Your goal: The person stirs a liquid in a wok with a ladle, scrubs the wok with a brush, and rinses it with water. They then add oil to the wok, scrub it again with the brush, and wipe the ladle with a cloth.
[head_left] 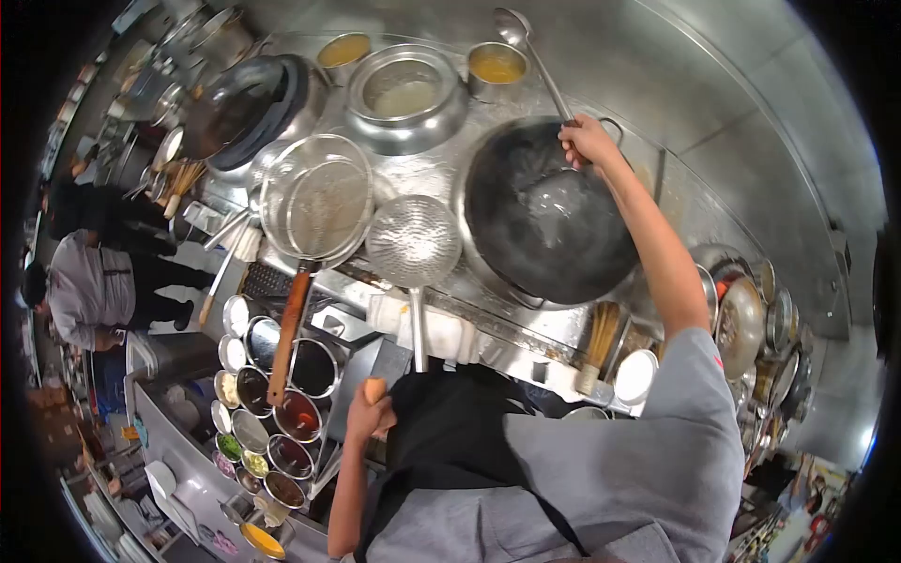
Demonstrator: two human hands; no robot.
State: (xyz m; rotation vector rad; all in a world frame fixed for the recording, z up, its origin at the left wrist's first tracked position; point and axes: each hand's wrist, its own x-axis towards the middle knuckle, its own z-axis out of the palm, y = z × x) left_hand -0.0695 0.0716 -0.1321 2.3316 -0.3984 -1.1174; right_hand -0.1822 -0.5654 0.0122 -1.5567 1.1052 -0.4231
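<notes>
My right hand (587,143) is closed around the handle of a steel ladle (544,73), above the far rim of a dark wok (507,244). The ladle's bowl points up and away, beyond the wok. A little clear liquid shimmers in the wok, with what looks like steam over it. Low at my left side, my left hand (368,415) is closed on a brown egg (375,389), close to the black apron (441,432). A perforated strainer (414,241) lies left of the wok, its handle toward me.
A wood-handled mesh sieve (317,197) rests further left. Behind stand a steel pot (408,84) and a yellow-liquid container (497,66). Several ingredient tubs (251,432) fill the left station. A bamboo brush (598,345) sits front right; a co-worker (94,286) stands far left.
</notes>
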